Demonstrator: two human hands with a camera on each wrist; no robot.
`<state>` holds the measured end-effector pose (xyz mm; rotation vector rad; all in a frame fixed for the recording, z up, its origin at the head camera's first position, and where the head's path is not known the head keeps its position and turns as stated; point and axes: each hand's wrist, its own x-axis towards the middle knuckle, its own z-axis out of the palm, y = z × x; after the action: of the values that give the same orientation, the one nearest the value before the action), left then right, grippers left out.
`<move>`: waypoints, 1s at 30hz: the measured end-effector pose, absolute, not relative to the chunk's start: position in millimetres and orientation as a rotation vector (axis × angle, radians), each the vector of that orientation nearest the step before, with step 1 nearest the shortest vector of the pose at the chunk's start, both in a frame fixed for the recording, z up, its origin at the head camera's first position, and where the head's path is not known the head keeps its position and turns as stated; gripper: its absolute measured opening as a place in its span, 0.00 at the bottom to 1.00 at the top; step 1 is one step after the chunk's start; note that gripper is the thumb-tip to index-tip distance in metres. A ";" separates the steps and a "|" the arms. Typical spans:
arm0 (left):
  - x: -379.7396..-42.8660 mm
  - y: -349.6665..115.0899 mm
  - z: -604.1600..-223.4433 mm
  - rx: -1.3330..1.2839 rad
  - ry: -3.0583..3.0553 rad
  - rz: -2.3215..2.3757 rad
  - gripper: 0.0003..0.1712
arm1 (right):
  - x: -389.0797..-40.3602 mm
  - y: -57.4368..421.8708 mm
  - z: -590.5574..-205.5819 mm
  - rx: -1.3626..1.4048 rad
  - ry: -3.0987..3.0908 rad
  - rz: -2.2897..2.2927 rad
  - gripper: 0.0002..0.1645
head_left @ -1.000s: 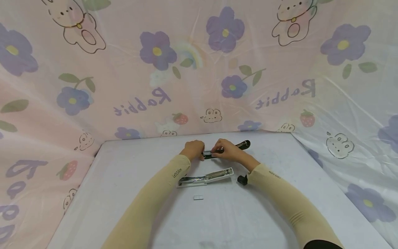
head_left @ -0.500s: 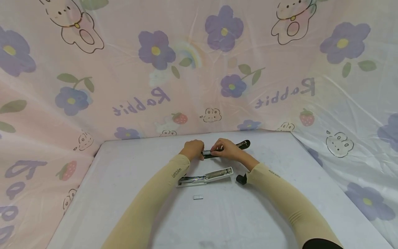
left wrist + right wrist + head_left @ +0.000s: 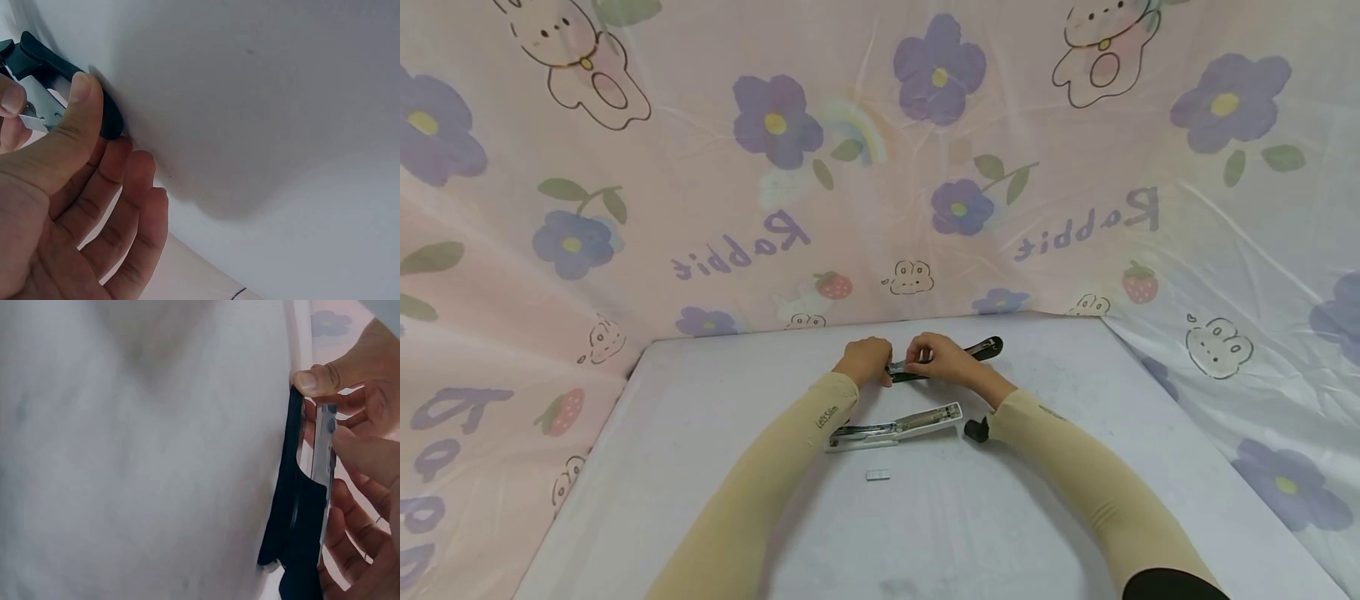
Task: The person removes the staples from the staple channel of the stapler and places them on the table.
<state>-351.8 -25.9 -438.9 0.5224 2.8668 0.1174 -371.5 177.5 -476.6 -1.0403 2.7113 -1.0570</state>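
A black stapler (image 3: 988, 347) lies opened out near the back of the table, its dark top swung away to the right. My left hand (image 3: 865, 362) grips the end of its base, thumb against the fingers, as the left wrist view shows at the dark base (image 3: 56, 61). In the right wrist view my right hand (image 3: 369, 506) pinches the silver staple rail (image 3: 323, 440) with its thumb and fingers. Whether staples are between those fingertips is hidden. A white stapler (image 3: 917, 423), also opened out, lies nearer the front.
A short strip of staples (image 3: 877, 475) lies in front of the white stapler. By the right sleeve cuff is a small black object (image 3: 977, 430), seemingly attached at the wrist. A patterned cloth (image 3: 850, 208) hangs behind the white table (image 3: 700, 467).
My right hand has slid slightly left along the black stapler's rail, toward my left hand. The left hand keeps its place, and the white stapler and staple strip have not moved.
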 end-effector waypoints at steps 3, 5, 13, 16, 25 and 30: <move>-351.2 -25.3 -439.2 0.523 2.865 0.121 0.21 | -371.2 176.5 -477.4 -1.025 2.711 -1.053 0.06; -351.2 -25.1 -439.7 0.523 2.864 0.115 0.21 | -370.8 175.7 -477.4 -1.015 2.712 -1.058 0.07; -352.3 -24.9 -440.4 0.525 2.869 0.107 0.20 | -369.5 172.3 -473.8 -1.011 2.722 -1.062 0.13; -352.9 -25.2 -440.0 0.521 2.864 0.114 0.21 | -369.9 172.2 -472.5 -1.043 2.734 -1.024 0.11; -351.5 -27.6 -439.4 0.522 2.867 0.154 0.21 | -366.3 176.5 -466.6 -1.004 2.750 -1.035 0.08; -350.6 -27.2 -439.5 0.522 2.873 0.130 0.21 | -363.0 183.2 -466.0 -0.993 2.771 -1.052 0.08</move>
<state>-350.6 -27.2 -439.5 0.5220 2.8727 0.1304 -363.0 183.2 -466.0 -0.9929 2.7714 -1.0524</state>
